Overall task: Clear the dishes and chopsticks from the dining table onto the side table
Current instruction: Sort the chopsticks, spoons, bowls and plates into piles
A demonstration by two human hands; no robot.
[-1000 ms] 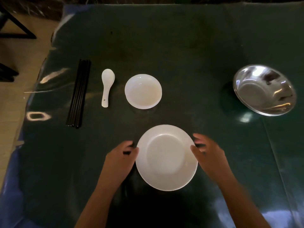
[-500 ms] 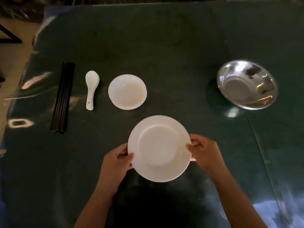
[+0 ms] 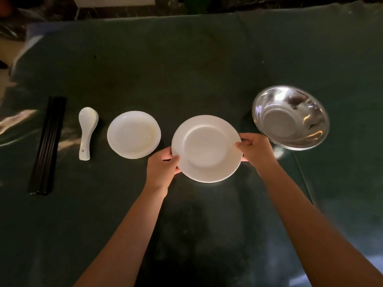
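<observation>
A white plate [image 3: 207, 148] is lifted above the dark green table [image 3: 186, 65], held by its rim on both sides. My left hand [image 3: 163, 164] grips the plate's lower left edge and my right hand [image 3: 253, 150] grips its right edge. To the left on the table lie a smaller white dish [image 3: 133, 134], a white ceramic spoon [image 3: 86, 131] and a bundle of black chopsticks [image 3: 48, 146]. A shiny steel bowl [image 3: 290, 118] stands to the right, just beyond my right hand.
The table's far edge runs along the top of the view, with a dark wall base and a pale panel [image 3: 114, 1] behind it. Bare floor [image 3: 8, 50] shows past the table's left corner.
Both hands closed on the white plate's rim and lifted it off the table. The plate has moved forward and to the right, toward the steel bowl.
</observation>
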